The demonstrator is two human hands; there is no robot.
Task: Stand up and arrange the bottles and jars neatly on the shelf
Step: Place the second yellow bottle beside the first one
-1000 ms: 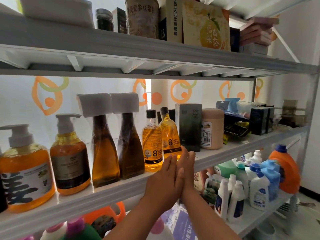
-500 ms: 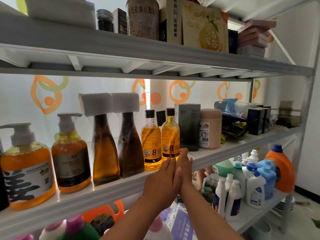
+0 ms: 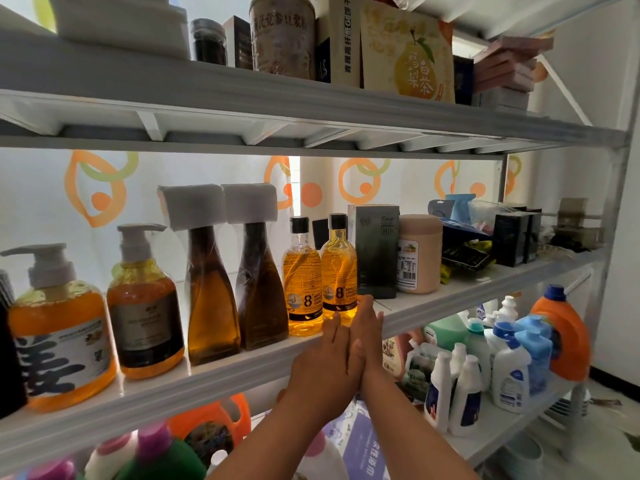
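Bottles [image 3: 304, 282] translucent amber, round-shouldered, black-capped, upright.

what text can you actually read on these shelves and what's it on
"8": left yellow bottle and right yellow bottle; the print beside it is blurred.
"姜": big pump bottle.
"雪梨", "白茶": pear pouch.
"GI": white box; its other characters are blurred.
Too small or blurred: beige jar label, round can.
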